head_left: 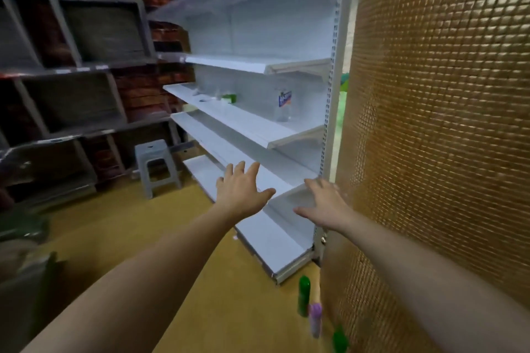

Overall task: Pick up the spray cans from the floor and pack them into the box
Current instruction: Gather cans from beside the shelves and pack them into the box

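forearms (137,286) stretched forward | left hand (241,192) spread wide, empty, before white shelves (252,123) | right hand (324,203) spread, empty, blurred | green can (304,295), purple can (315,319), second green can (339,339) on yellow floor (143,223) below right arm, beside woven panel (430,123)

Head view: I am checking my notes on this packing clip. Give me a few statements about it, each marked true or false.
1. The left hand and the right hand hold nothing, fingers spread. True.
2. A purple can stands on the floor between the far green can and the near green can. True.
3. The grey stool sits on a white shelf. False: it stands on the floor, left of the shelves.
4. The blue-labelled bottle lies on the floor. False: it stands upright on the white shelf.
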The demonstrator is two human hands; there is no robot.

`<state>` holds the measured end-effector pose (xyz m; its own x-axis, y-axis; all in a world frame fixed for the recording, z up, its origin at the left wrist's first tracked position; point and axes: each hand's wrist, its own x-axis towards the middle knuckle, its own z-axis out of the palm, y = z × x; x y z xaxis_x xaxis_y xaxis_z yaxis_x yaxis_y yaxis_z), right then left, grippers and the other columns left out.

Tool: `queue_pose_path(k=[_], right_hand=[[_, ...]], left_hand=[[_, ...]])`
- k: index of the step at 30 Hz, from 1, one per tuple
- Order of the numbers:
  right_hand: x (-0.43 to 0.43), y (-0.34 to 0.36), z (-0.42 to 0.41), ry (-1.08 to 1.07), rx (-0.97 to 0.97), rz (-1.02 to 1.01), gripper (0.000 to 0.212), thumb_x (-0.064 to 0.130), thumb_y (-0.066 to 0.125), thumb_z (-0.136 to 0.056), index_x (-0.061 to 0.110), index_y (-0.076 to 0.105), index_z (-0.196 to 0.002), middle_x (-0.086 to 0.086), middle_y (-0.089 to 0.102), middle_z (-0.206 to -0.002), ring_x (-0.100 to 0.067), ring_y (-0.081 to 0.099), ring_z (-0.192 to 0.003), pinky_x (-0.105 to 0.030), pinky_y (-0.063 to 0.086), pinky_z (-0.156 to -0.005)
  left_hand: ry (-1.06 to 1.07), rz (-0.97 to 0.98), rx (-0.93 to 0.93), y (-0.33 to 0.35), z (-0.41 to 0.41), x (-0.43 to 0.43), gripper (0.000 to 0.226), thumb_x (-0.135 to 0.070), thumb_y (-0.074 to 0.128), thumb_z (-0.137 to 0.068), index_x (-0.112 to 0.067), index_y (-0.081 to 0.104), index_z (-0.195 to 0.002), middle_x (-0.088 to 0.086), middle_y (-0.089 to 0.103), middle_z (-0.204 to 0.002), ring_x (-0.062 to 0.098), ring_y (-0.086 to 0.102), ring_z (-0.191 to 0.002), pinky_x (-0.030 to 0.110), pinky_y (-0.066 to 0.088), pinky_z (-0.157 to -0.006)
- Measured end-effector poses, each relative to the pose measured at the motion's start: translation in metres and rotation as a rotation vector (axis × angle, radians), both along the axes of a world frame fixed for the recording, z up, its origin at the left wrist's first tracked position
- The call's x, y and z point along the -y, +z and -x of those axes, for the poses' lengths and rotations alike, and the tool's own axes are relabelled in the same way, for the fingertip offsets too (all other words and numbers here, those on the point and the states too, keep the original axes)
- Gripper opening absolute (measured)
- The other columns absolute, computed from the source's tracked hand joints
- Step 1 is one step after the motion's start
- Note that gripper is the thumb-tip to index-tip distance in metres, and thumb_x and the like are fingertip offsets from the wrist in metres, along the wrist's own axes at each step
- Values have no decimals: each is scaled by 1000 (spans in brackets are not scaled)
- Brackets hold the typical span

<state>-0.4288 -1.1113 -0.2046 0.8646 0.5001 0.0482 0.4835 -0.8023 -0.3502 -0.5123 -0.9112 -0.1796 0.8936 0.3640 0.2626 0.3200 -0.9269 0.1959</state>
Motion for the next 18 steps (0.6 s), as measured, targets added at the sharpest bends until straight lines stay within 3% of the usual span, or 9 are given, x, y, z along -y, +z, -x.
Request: queue_pose_path(k=[8, 12, 18], right_hand=[[-12, -54, -45, -304, -139, -18, 89, 65, 66, -84, 22, 32, -154, -13, 39, -153, -37, 36, -139, -46, 34, -111], [2, -97, -66, -473, -280, -38, 92, 63, 69, -83, 19, 33, -155, -15, 33, -159, -38, 32, -145, -49, 31, -116], [20, -172, -121, -549, -377, -3, 86, 61, 63, -89, 20, 28, -157, -13, 34, -159, -36, 35, -144, -48, 33, -116]], left_hand=[[-289, -16, -143, -45, -109, -35, 83, -71, 49, -88, -30, 25, -156, 9, 24, -164, 36, 17, -149, 58, 27, -115], [-417, 9, -230, -92, -152, -21, 81, -68, 51, -89, -28, 27, -155, 9, 27, -161, 35, 20, -147, 57, 29, -113], [-507, 95, -351, -179, -221, 3, 79, -64, 56, -89, -25, 32, -153, 10, 36, -155, 33, 26, -143, 53, 33, -109]])
